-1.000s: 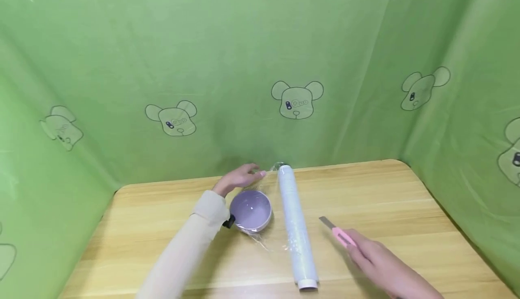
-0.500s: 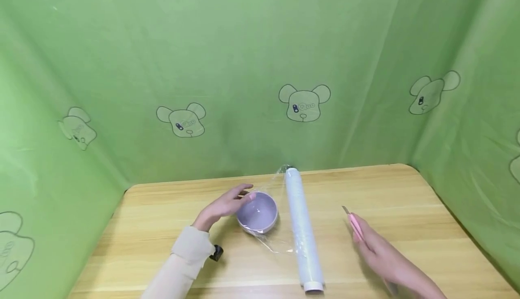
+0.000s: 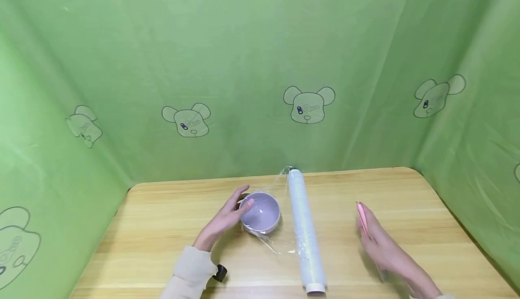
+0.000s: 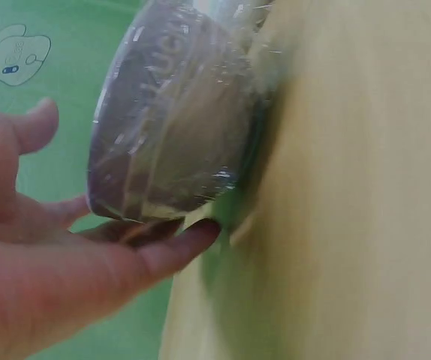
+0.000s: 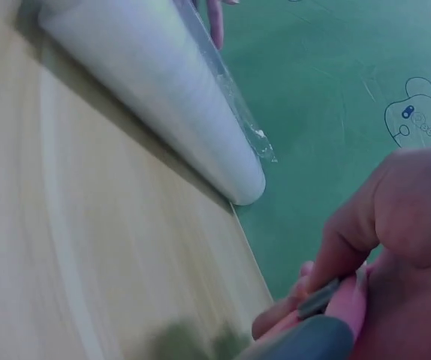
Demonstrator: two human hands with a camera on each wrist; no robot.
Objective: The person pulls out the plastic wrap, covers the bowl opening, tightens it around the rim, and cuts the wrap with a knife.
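Note:
A lilac bowl (image 3: 261,214) stands on the table with clear cling film (image 4: 200,112) stretched over it and hanging wrinkled down its side. My left hand (image 3: 225,217) is at the bowl's left side, thumb over the rim and fingers spread along the outer wall. The left wrist view shows the thumb apart from the bowl (image 4: 125,127), with straight fingers close under its side. To the right, my right hand (image 3: 379,245) grips a pink utility knife (image 3: 362,219), held nearly edge-on. The curled fingers cover much of the knife (image 5: 347,307) in the right wrist view.
A long roll of cling film (image 3: 306,231) lies right of the bowl, pointing away from me, its film reaching across to the bowl. The wooden table (image 3: 162,226) ends at a green curtain (image 3: 243,64) behind and on both sides.
My left hand has drawn back from beyond the bowl to its left side. The right hand has shifted right and turned the knife edge-on; its blade no longer shows clearly.

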